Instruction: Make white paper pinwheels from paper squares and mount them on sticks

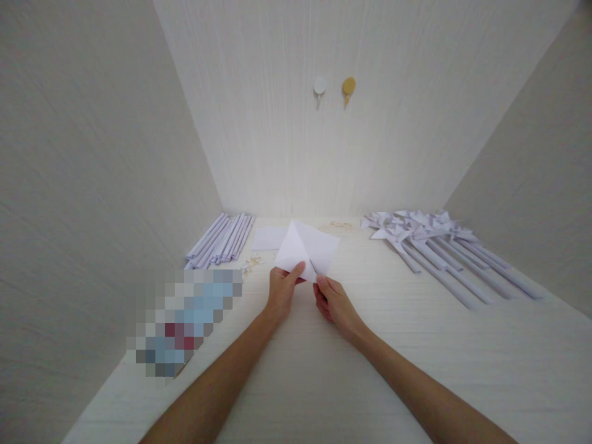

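My table [462, 364] is pale wood-grain. At its far left edge lies a bundle of rolled paper sticks [222, 239], with small paper scraps [252, 264] and a flat white sheet [268, 238] beside it. Upper right of the table, finished paper pinwheels [435, 243] lie in a row.

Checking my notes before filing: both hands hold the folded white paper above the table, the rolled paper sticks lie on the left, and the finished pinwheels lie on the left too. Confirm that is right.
Not quite. The head view shows the finished pinwheels on the right, not the left. The rest stands: the left hand and right hand hold the folded white paper above the table, and the rolled paper sticks lie on the left.
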Available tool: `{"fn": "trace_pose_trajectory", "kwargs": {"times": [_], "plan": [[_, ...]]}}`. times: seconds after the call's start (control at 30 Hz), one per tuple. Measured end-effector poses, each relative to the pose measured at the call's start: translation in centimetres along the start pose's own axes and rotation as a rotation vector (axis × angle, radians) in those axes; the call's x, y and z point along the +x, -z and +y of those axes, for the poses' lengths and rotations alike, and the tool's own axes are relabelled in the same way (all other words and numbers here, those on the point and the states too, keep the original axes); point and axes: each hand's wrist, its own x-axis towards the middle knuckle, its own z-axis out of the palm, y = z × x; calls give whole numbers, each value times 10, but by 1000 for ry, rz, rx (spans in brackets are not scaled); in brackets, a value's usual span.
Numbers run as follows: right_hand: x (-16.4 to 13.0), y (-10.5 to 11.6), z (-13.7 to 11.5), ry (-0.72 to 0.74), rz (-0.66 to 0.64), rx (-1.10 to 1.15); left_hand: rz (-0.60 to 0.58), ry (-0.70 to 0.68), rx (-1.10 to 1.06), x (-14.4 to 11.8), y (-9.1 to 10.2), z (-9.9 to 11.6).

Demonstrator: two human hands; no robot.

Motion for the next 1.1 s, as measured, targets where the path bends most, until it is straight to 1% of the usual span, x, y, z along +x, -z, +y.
{"fn": "trace_pose_trajectory", "kwargs": {"times": [0.43,0.67,1.0,1.1], "plan": [[-2,-1,-3,-34,25,39,-37,14,18,-2,-2,0],[-1,-2,-3,-47,37,43,-29,16,-2,-2,-2,0],[0,-1,-1,-8,38,20,-15,20,7,-2,-2,-1],[2,1,2,-1,17,-8,3,13,17,-1,-2,-1]]}}
